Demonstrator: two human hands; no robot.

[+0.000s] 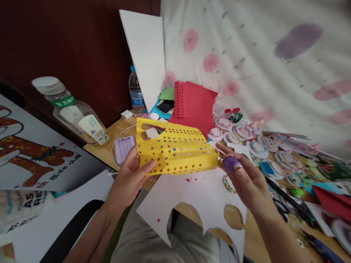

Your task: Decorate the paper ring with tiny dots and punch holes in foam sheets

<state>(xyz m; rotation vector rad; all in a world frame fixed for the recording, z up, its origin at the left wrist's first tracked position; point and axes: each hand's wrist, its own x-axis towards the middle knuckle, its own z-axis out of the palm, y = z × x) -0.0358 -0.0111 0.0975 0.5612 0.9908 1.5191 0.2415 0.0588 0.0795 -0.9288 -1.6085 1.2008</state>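
A sheet of yellow paper (189,148), bent and punched with rows of small star, heart and other holes, is held up over the table. My left hand (128,179) grips its left end, thumb on top and fingers behind. In my right hand (251,179) is a small purple craft punch (229,164), at the right edge of the yellow paper. Whether the punch has the paper in its slot I cannot tell. Below lies white paper (208,193) with round cut-outs and a few tiny red bits on it.
Red paper (199,102), a phone (165,106) and a water bottle (136,93) are at the back. A larger bottle (79,117) stands left, near a lilac case (125,149). Several decorated discs (257,148), scissors (281,207) and pliers (320,246) crowd the right.
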